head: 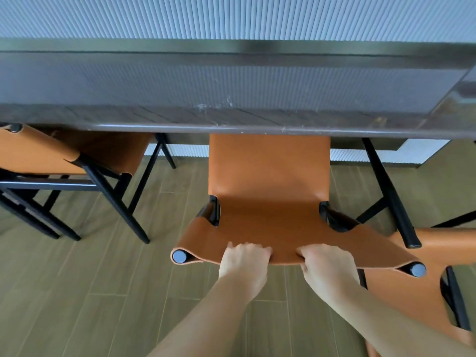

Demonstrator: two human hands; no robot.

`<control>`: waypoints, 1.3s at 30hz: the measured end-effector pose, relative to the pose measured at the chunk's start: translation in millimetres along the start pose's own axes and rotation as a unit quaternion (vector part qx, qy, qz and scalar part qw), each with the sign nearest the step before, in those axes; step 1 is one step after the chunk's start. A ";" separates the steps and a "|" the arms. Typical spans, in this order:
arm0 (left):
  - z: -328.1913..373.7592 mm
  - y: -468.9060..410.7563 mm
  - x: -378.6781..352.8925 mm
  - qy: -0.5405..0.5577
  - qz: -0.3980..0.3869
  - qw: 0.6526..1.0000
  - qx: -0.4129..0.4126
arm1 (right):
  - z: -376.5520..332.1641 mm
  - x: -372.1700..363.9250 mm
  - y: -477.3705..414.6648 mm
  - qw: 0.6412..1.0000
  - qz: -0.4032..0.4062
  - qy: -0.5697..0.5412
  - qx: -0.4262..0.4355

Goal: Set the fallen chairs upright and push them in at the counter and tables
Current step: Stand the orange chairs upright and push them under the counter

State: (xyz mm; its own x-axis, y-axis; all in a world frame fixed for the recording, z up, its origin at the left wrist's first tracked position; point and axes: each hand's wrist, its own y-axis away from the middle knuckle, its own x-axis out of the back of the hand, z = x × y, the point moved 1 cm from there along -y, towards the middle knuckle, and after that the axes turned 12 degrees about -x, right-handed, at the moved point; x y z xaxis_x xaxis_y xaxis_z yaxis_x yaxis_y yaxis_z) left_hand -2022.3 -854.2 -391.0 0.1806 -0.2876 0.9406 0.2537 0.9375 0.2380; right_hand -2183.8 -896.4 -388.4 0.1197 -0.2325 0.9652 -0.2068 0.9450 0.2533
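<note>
An orange leather chair [269, 176] with a black frame stands upright in the middle, its seat front tucked under the dark wooden counter [231, 117]. My left hand [244, 261] and my right hand [327, 264] both grip the top edge of its backrest, fingers curled over the leather, side by side. A second orange chair [59, 155] stands at the left, partly under the counter. A third orange chair [425, 284] lies tilted at the lower right, its black legs sticking up beside the middle chair.
A ribbed pale wall panel [231, 16] rises behind the counter. The counter turns a corner at the far right [458, 94]. Wood-plank floor [103, 292] stretches below between the left and middle chairs.
</note>
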 end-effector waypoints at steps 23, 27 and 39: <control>9.9 18.2 4.4 -0.017 0.010 0.999 0.026 | 6.5 10.0 6.9 0.996 -0.012 0.044 0.072; 12.3 11.9 8.8 -0.020 0.025 0.999 0.028 | 12.6 14.1 -0.7 0.995 0.000 0.048 0.088; -26.0 -58.5 54.6 -0.059 0.060 0.996 -0.008 | 7.7 52.2 -73.5 0.996 0.072 0.023 0.056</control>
State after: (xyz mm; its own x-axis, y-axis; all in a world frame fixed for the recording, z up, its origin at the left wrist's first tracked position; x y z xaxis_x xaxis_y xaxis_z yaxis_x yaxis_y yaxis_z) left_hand -2002.7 -929.8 -359.9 0.0975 -0.1468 0.9844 0.2516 0.9606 0.1183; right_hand -2169.8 -979.8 -356.1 0.1250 -0.0822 0.9887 -0.3322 0.9356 0.1198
